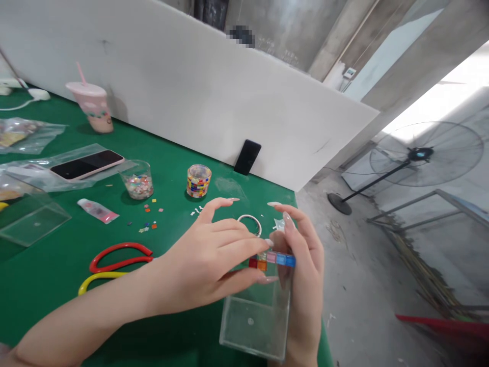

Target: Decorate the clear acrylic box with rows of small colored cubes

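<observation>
My right hand (305, 255) is wrapped round the right side of a clear plastic box (254, 331), held tilted above the green table. A short row of coloured square tiles (280, 259), red, orange, pink and blue, lies across the box's upper part. My left hand (217, 250) reaches over from the left, its thumb and a finger pinching the left end of the tile row. Its other fingers are raised and bent. A silver ring (250, 224) shows just behind my left hand's fingers.
Red-and-yellow-handled scissors (120, 262), a glue tube (98, 210), a cup of beads (139, 183) and a tile-covered jar (198, 181) are on the green table. Farther back are a pink cup (93, 107) and two phones. A white board (198, 86) borders the table.
</observation>
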Available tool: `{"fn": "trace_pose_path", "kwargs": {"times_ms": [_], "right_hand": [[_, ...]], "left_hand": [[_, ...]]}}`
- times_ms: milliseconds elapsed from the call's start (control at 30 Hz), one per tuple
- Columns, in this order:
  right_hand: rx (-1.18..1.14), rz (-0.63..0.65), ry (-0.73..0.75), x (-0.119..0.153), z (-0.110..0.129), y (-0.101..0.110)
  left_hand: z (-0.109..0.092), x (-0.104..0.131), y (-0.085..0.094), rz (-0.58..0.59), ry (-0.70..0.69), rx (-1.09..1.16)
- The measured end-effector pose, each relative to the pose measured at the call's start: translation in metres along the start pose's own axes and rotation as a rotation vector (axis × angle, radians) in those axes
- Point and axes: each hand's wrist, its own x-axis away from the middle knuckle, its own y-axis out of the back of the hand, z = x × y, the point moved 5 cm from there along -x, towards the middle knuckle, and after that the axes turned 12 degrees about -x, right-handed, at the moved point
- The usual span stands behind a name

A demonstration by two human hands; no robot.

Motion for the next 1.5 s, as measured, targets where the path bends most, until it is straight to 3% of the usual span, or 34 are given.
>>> {"fn": "trace_pose_path", "kwargs": {"times_ms": [233,533,833,1133,1333,1500], "right_hand": [[-0.029,-0.020,0.094,0.000,0.005,0.004],[-0.048,-0.054,0.128,-0.011,0.007,0.006],[0.008,-0.088,0.102,-0.014,0.007,0.009],[0.105,-0.164,0.266,-0.013,0.012,0.014],[0.186,-0.164,0.354,-0.006,0.018,0.014],[0.203,-0.133,0.328,-0.003,0.020,0.015]], "left_hand": [[0.000,0.003,0.011,-0.175,0.072,0.129],[-0.003,0.000,-0.007,-0.137,0.024,0.018],[-0.008,-0.002,-0.003,-0.230,-0.036,-0.148],[-0.017,0.000,-0.005,-0.368,-0.103,-0.311],[-0.015,-0.002,-0.006,-0.365,-0.090,-0.280],[-0.013,-0.002,-0.003,-0.341,-0.096,-0.270]]}}
